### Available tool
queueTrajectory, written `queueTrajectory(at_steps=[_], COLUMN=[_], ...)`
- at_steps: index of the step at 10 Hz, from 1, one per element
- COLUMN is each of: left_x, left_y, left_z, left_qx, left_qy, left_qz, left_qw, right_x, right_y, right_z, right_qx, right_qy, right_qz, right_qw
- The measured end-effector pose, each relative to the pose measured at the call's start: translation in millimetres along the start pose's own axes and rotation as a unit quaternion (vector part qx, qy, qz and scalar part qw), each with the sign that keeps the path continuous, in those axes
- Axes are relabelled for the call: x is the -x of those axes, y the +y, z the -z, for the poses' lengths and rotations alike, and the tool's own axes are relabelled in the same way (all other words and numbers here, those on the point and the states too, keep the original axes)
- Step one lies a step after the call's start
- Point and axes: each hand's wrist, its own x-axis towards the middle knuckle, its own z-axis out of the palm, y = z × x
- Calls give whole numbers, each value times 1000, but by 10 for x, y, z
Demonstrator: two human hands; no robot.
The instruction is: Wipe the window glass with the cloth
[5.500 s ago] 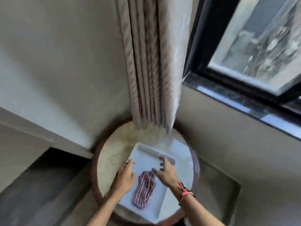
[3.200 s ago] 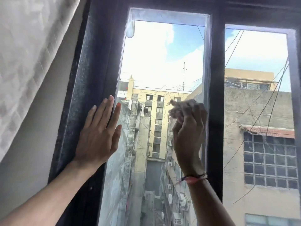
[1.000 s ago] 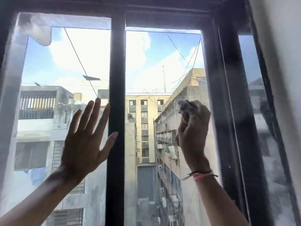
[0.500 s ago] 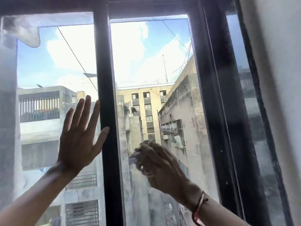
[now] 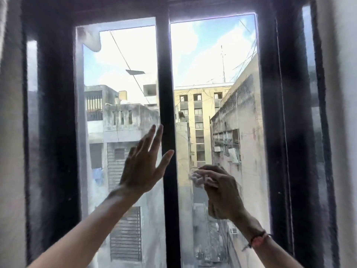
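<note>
Head view: a dark-framed window fills the frame, split by a black centre mullion [image 5: 168, 132] into two tall panes. The right hand [image 5: 222, 192] sits in the lower middle of the frame against the right pane of the window glass [image 5: 216, 60], its fingers curled tightly around a bunched pale cloth [image 5: 197, 177], of which only a crumpled edge shows at the fingertips on the hand's left side. The left hand [image 5: 143, 163] is spread wide and empty, palm toward the left pane [image 5: 119, 55] just beside the mullion; whether it presses on the glass or hovers near it cannot be told. A red thread band [image 5: 258, 239] circles the right wrist. A pale smear or patch [image 5: 90, 40] sits at the upper left corner of the left pane, and both panes look hazy toward the bottom of the frame.

The cloth looks light, soft and limp, so it should be wadded in the palm with a flat face kept toward the pane. The glass is stiff, smooth and breakable; even, moderate pressure suits it best, with the spread hand as a brace.
</note>
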Motion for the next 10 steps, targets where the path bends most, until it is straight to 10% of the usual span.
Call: queueTrajectory(at_steps=[1, 3, 5, 8, 10], left_x=[954, 3551, 6175, 9101, 9123], left_y=[136, -210, -663, -487, -514], left_z=[194, 677, 1288, 1431, 1237], left_qx=[222, 507, 424, 247, 316], left_qy=[-67, -202, -149, -297, -395], left_qz=[132, 507, 725, 802, 746], left_qw=[964, 667, 522, 456, 433], right_x=[626, 2445, 4683, 7217, 7293], right_y=[-567, -1959, -3220, -3923, -3628], right_z=[-81, -1281, -2469, -2768, -2696], right_qx=[-222, -524, -408, -201, -156], right_qy=[34, -40, -245, -441, -524], right_qz=[-182, -515, -640, -782, -745], right_qw=[957, 677, 603, 392, 383])
